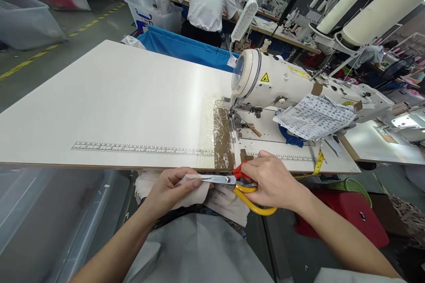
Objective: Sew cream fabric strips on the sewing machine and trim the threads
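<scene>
My left hand (179, 188) pinches a piece of pale beige fabric (195, 193) just in front of the table's near edge. In my right hand (267, 179) are scissors with one red and one yellow handle (254, 205). Their metal blades (217, 179) point left and reach the fabric beside my left fingertips. The blades look nearly closed; whether cloth lies between them I cannot tell. More of the pale fabric (229, 203) hangs over my lap, below the scissors.
A white sewing machine (272, 75) stands on the white table (139, 97), with a handwritten sheet (315, 117) on it. A yellow tape measure (318, 161) hangs at the front edge. Clear bins (29, 17) stand at left, and a person in white (206, 0) sits beyond a blue cloth (186, 48).
</scene>
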The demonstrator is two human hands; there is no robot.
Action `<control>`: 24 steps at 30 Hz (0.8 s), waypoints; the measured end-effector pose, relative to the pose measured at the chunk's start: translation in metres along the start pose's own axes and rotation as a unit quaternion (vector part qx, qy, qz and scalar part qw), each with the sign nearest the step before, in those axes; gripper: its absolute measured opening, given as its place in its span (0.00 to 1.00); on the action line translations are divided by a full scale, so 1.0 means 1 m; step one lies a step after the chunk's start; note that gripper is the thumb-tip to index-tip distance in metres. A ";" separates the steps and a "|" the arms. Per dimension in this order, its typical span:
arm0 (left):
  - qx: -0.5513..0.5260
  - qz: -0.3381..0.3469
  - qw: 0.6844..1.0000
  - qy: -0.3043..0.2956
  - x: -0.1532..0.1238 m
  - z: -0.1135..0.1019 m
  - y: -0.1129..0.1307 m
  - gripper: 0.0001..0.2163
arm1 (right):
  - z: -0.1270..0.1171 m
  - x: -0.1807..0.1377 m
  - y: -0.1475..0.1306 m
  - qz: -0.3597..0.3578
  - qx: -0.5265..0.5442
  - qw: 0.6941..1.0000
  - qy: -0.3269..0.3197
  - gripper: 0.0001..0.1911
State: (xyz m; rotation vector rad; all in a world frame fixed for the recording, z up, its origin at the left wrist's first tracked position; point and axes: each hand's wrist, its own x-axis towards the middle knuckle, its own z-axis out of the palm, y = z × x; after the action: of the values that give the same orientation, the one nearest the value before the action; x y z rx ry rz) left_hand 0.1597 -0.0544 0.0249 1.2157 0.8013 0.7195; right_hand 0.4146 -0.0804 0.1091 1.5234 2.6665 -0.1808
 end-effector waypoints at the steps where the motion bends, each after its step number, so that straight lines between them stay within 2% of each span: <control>1: 0.006 0.004 1.000 0.003 0.000 0.000 0.000 0.14 | -0.001 0.000 -0.001 0.002 -0.001 1.000 0.000 0.12; 7: 0.021 0.022 1.000 -0.004 0.001 -0.001 -0.004 0.16 | -0.004 0.009 -0.007 -0.007 0.007 1.000 -0.003 0.16; 14: -0.060 -0.033 0.997 -0.019 -0.001 0.001 -0.002 0.13 | 0.011 0.006 -0.001 -0.025 -0.001 1.000 0.019 0.16; 18: -0.086 -0.072 0.993 -0.037 0.001 0.001 -0.002 0.13 | 0.013 0.003 0.001 -0.021 -0.016 1.000 0.009 0.16; 24: -0.072 -0.037 0.996 -0.044 0.004 -0.001 -0.003 0.11 | 0.008 0.011 -0.002 -0.016 0.005 1.000 -0.015 0.16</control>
State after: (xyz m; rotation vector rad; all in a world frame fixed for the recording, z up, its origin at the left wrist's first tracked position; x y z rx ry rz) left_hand 0.1608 -0.0510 0.0216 1.0746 0.7062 0.6485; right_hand 0.4071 -0.0733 0.1005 1.4678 2.6719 -0.2167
